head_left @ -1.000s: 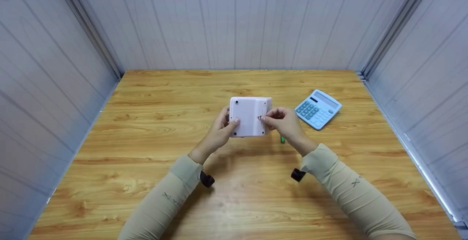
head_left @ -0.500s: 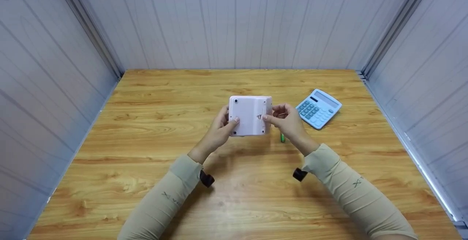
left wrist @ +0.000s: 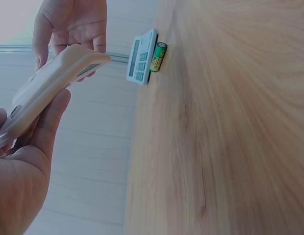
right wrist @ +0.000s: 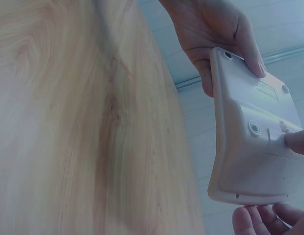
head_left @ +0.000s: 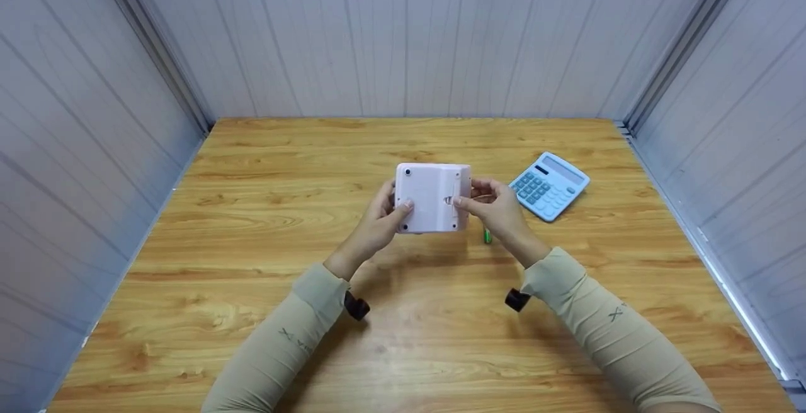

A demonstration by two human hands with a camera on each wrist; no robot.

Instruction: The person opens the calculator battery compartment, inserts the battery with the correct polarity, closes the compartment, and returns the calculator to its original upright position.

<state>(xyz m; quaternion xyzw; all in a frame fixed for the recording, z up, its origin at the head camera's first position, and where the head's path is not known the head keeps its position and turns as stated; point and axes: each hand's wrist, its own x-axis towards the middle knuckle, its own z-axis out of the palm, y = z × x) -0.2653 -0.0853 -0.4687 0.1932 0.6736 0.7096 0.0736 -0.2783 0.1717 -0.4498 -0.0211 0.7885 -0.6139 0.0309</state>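
Pressing just right of the small slot (head_left: 448,200) is your R thumb (right wrist: 297,141), w/ the other R fingers curled round behind the right edge, so your R hand (head_left: 505,216) pinches the pale calculator (head_left: 425,202) there; can't tell how hard. Your L hand (head_left: 376,227) pinches the left side, thumb on the back, fingers underneath.

What's changed: a sec ago your R thumb and index tips looked bunched together at the slot; now the thumb lies flat beside it and the fingers have gone behind the edge. For the work in hand, that prob. means a steadier hold, better suited to pushing at the slot than picking at it. What's in the slot is too small to read.

The calculator's pos. is about the same: held up off the table (head_left: 277,180), back toward you, what looks like a screen strip on its underside in the left wrist view. Near-right of it, a green battery (head_left: 487,236) lies on the wood, partly hidden in the head view. Farther right, the blue calculator (head_left: 560,196) lies keys up, beyond your R hand.
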